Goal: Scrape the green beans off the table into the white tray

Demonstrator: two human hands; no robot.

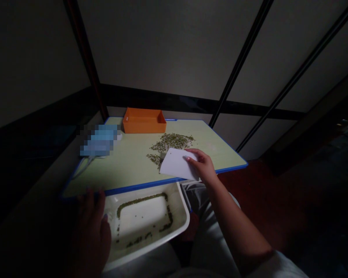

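Nearest the camera, pale-clad legs (217, 235) sit under a white tub (147, 210), whose far side meets the table's (220, 143) blue near edge. Small green grains line the foot of the tub's walls, and a loose patch of grains (175, 141) lies on the tabletop, just beyond the card (176, 166) in the right hand (204, 166).

Judging by this layout, the step in hand is drawing the loose grains together with the card and bringing them toward the tub. Such a move calls for the card's edge to be low and flat behind the patch, then a steady pull nearward, with the tub held close beneath the edge so that nothing drops through at the side.

As for pose, the right forearm slants up from the lower right, the wrist over the table's near edge. Thumb on top and fingers beneath and along the far edge pinch the card; it slopes toward the left, one corner jutting past the table. Whether its left edge touches the surface I cannot tell.

In deep shade, the left hand (92, 224) is beside the tub's left end, fingers slightly spread and reaching toward the table edge, thumb apart; whether it grips the rim is unclear.
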